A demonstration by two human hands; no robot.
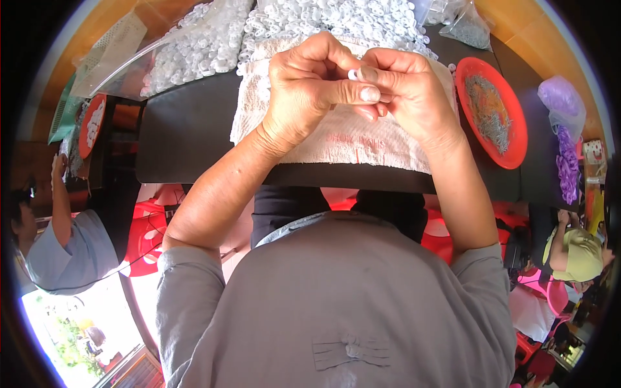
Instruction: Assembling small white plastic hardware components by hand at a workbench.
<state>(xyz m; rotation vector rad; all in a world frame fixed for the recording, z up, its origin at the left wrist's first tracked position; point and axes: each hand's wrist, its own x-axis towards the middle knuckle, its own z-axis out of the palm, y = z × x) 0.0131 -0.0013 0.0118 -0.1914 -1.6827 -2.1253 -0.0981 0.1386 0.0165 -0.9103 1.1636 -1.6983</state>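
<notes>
1. Small white piece [352, 75] is at the fingertips, above the towel [349, 139]. Right hand [417, 97] pinches it, thumb against finger.
2. Left hand [301, 94] curls in close, thumb out under the right's; can't tell if it grips too.
3. Both hands meet mid-towel, probably for fine control; cloth likely stops drops rolling.
4. White pile [336, 22] beyond, red plate [519, 139] of metal bits at right: both handy, I'd judge.
5. Piece mostly covered by fingers; exposed end faces left. Long axis: can't tell.
</notes>
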